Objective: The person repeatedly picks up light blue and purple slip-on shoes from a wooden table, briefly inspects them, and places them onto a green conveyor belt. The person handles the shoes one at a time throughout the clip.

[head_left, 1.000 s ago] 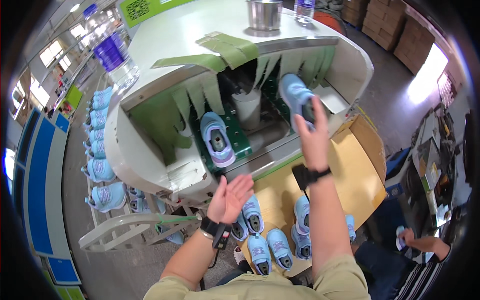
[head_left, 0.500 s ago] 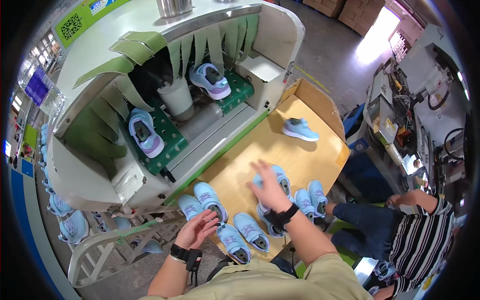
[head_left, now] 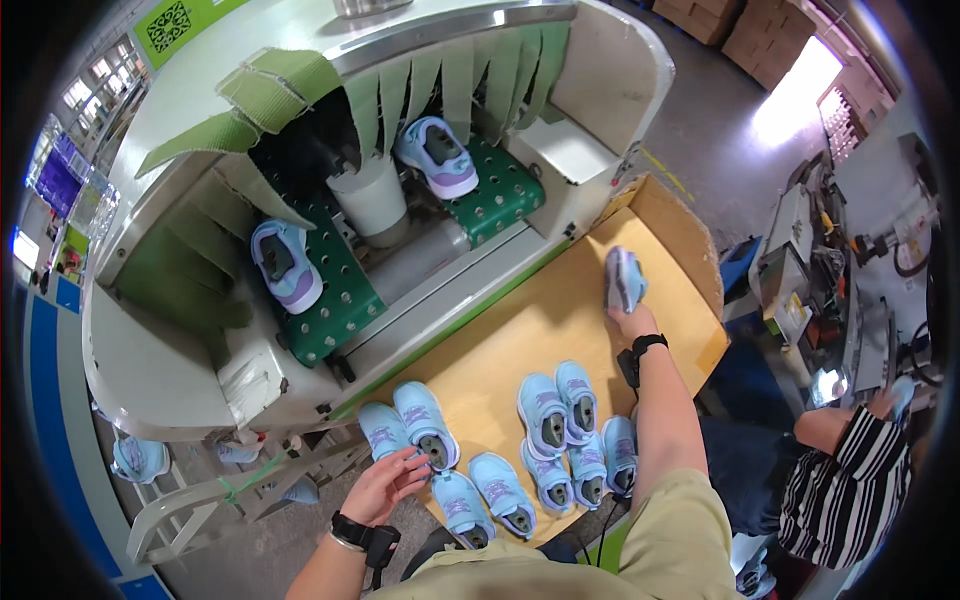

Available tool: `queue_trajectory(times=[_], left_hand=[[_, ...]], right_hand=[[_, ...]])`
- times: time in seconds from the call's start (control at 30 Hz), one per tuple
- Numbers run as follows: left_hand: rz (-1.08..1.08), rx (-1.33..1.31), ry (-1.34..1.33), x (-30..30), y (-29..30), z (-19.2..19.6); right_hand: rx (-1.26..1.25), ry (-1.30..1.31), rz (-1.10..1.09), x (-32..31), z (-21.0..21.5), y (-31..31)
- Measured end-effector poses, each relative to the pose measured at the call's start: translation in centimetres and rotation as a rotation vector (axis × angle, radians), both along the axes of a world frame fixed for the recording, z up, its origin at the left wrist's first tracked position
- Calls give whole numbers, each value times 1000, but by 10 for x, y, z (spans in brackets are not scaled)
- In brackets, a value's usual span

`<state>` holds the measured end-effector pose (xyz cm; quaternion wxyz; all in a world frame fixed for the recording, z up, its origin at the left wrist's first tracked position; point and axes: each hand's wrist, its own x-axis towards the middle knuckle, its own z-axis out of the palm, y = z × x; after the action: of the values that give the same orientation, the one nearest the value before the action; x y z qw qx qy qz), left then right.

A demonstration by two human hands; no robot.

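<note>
My right hand (head_left: 629, 319) reaches to the far right part of the wooden tabletop and grips a light blue sneaker (head_left: 624, 280), which is turned up on its side with its pale sole showing. Near the table's front left, my left hand (head_left: 382, 487) is open, palm up and holding nothing. Its fingertips are beside a blue sneaker (head_left: 426, 422) in the left group. Closer to me stand two more sneakers, one (head_left: 464, 506) next to another (head_left: 502, 490). Right of these, several matching sneakers (head_left: 545, 410) stand in a cluster, with dark inserts in their openings.
A white machine (head_left: 300, 385) with green strip curtains (head_left: 455, 85) carries sneakers on perforated green belts (head_left: 495, 190). A cardboard edge (head_left: 680, 240) borders the table's far right. Another person in a striped shirt (head_left: 840, 490) is at the right. A metal rack (head_left: 190, 505) stands left.
My right hand has moved right and away from the clustered sneakers and taken hold of the single sneaker, which is now tipped up. My left hand stays near the left group.
</note>
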<state>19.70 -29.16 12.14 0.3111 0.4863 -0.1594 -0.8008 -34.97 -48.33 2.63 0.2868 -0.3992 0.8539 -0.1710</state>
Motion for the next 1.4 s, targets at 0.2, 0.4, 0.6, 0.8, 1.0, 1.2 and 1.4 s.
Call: queue_trajectory(times=[0.2, 0.4, 0.6, 0.8, 1.0, 1.2, 1.4], left_hand=[[-101, 52, 118, -14, -3, 7], [-308, 265, 1008, -53, -13, 22], [-179, 49, 678, -19, 13, 35], [-63, -295, 593, 2, -79, 96], [339, -346, 515, -5, -172, 70], [541, -226, 580, -18, -168, 62], [520, -229, 614, -11, -160, 70]], right_hand=[[-193, -523, 167, 66, 56, 69], [-578, -177, 972, 191, 169, 146], [-452, -337, 628, 272, 125, 183], [-367, -425, 758, 330, 31, 183], [-370, -421, 690, 371, 11, 171], [-280, -934, 183, 302, 79, 147], [-914, -522, 292, 276, 223, 60]])
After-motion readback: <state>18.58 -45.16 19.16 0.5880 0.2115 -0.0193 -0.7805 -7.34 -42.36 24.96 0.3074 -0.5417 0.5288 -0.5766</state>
